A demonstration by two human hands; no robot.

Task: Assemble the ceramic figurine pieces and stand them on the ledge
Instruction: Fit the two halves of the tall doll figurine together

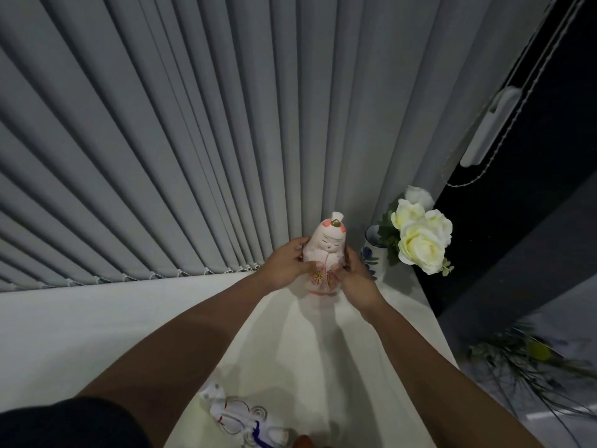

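1. Blinds point(161, 156) of grey vertical slats fill the left and centre, hanging down to the back edge of the white ledge point(97, 318).
2. Low in the foreground, a white ceramic piece point(239, 418) with red and purple line markings lies on its side on the ledge, near the bottom edge of the view and well apart from the hands.
3. The left hand point(284, 261) wraps the left side of the pink figurine point(324, 253), its fingers curled onto the body and the thumb pressed across the front.
4. That figurine stands upright near the back of the ledge, just in front of the slats; its base appears to touch the surface, though I cannot tell for certain. It has a pale face, a small gold topknot and gold flower marks on the skirt.
5. The right hand point(357, 273) closes on the figurine's right side, fingers folded against it.
6. Just beside it to the right, a blue-and-white vase point(371, 250) holds white roses point(420, 237).
7. A dark window point(533, 189) with a white handle point(491, 127) lies at far right.
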